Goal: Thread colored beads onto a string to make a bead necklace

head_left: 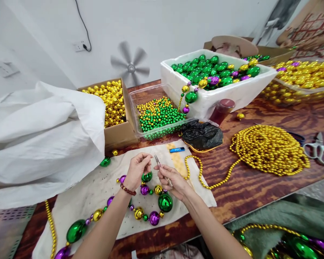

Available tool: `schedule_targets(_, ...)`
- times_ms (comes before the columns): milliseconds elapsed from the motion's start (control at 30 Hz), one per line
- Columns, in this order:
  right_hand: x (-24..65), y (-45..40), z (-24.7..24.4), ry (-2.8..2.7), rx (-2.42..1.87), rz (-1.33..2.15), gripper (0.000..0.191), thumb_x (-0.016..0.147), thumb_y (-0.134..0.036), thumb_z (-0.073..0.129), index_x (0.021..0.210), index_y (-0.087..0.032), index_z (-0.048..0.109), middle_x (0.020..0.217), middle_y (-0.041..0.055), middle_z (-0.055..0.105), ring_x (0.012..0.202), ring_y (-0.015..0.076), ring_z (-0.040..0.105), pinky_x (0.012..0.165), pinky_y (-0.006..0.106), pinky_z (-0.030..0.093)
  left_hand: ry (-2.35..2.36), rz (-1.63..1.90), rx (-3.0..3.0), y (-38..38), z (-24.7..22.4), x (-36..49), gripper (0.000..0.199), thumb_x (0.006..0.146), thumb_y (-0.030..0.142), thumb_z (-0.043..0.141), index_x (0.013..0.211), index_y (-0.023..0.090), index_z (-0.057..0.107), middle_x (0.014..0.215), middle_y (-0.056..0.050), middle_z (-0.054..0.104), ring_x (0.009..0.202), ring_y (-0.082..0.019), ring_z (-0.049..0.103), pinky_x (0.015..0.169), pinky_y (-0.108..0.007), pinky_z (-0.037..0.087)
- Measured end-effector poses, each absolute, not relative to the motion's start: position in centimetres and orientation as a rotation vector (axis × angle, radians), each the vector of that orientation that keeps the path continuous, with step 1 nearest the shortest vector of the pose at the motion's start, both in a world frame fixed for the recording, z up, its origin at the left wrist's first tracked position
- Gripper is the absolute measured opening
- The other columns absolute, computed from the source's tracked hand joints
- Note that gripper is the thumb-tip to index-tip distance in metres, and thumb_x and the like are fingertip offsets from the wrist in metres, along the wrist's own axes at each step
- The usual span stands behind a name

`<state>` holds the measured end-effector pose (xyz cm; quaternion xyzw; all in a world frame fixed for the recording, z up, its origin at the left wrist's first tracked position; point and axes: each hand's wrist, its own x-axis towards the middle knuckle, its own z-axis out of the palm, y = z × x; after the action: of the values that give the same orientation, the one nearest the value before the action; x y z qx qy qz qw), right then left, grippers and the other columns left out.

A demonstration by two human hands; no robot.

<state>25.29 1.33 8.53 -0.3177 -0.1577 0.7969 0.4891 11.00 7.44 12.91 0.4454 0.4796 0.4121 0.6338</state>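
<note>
My left hand point(139, 169) is closed in a pinch above the cloth. What its fingertips hold is too fine to make out. In my right hand point(172, 180) is a small pair of pointed metal snips point(157, 161), tips upward near my left fingertips. Below both hands, a string of large green, purple and gold beads point(154, 218) curls over the pale cloth point(102, 187), partly hidden by my hands and forearms. A blue lighter point(177, 149) lies beyond my right hand.
Behind stand a carton of gold beads point(110, 100), a clear tub of small beads point(162, 117) and a white foam box point(248, 88) of green beads. Coiled gold bead chain point(267, 149) and scissors point(319, 149) lie right. A fan point(130, 67) spins; another person point(310, 32) is at upper right.
</note>
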Motion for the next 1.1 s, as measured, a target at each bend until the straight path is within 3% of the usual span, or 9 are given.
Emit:
schedule_targets(133,25.6,2.3,7.3,-0.685,-1.008,1.765,0.041,0.075,-0.050,0.076,0.096,-0.017,0.066,0.064,-0.0073,0.043,0.044,0.0039,0.024,0.039,0.017,0.016,1.121,0.952,1.009,7.5,12.6,10.4,0.040,0.064,0.046,0.083,0.079,0.013,0.066,0.059,0.005,0.056,0.042,-0.004,0.048,0.036,-0.014,0.025)
schedule_targets(200,26.2,2.8,6.6,-0.937,-1.247,1.527,0.036,0.082,-0.050,0.065,0.098,-0.018,0.065,0.065,-0.0055,0.047,0.046,0.0075,0.033,0.042,0.020,0.025,1.127,0.984,0.983,7.4,12.6,9.6,0.040,0.064,0.045,0.084,0.079,0.013,0.066,0.059,0.005,0.056,0.042,-0.004,0.048,0.036,-0.014,0.025)
schedule_targets(333,27.7,3.5,6.0,-1.290,-1.598,1.151,0.024,0.086,-0.031,0.065,0.107,-0.022,0.064,0.080,0.0006,0.064,0.069,0.0155,0.056,0.062,0.025,0.041,1.149,1.032,0.916,6.7,12.5,7.6,0.040,0.063,0.043,0.085,0.080,0.013,0.066,0.060,0.004,0.057,0.043,-0.004,0.047,0.037,-0.014,0.025)
schedule_targets(433,27.9,4.2,6.3,-1.717,-1.921,0.788,0.022,0.093,-0.025,0.058,0.114,-0.021,0.064,0.099,0.0076,0.071,0.092,0.0230,0.064,0.076,0.031,0.043,1.166,1.038,0.876,5.6,12.1,6.4,0.040,0.064,0.043,0.086,0.082,0.012,0.067,0.061,0.004,0.058,0.043,-0.004,0.047,0.038,-0.014,0.025)
schedule_targets(633,26.4,6.4,7.0,-1.864,-2.035,0.550,0.024,0.093,-0.016,0.055,0.114,-0.012,0.067,0.122,0.0220,0.064,0.116,0.0356,0.055,0.095,0.046,0.038,1.144,1.050,0.803,3.6,11.5,6.1,0.038,0.067,0.044,0.084,0.081,0.013,0.067,0.061,0.004,0.057,0.043,-0.004,0.046,0.039,-0.015,0.025)
schedule_targets(733,24.9,6.0,7.5,-1.882,-1.858,0.584,0.020,0.093,-0.020,0.057,0.106,-0.016,0.072,0.116,0.0166,0.068,0.110,0.0319,0.057,0.096,0.044,0.039,1.149,1.115,0.766,3.3,11.6,6.0,0.038,0.067,0.044,0.084,0.082,0.013,0.067,0.061,0.004,0.057,0.043,-0.004,0.047,0.039,-0.015,0.025)
schedule_targets(867,20.8,3.9,8.0,-1.422,-1.243,1.049,0.020,0.091,-0.031,0.059,0.083,-0.022,0.074,0.087,0.0054,0.072,0.088,0.0217,0.063,0.085,0.034,0.046,1.160,1.237,0.738,3.0,11.8,6.0,0.039,0.067,0.043,0.084,0.087,0.014,0.067,0.061,0.004,0.058,0.043,-0.005,0.048,0.039,-0.016,0.027)
schedule_targets(1100,13.9,2.1,8.9,-0.672,-0.957,1.415,0.025,0.077,-0.043,0.074,0.088,-0.020,0.074,0.073,0.0016,0.066,0.065,0.0157,0.055,0.060,0.028,0.046,1.181,1.348,0.734,2.1,11.9,5.9,0.035,0.072,0.042,0.080,0.091,0.016,0.065,0.056,0.005,0.056,0.045,-0.007,0.047,0.043,-0.017,0.035)
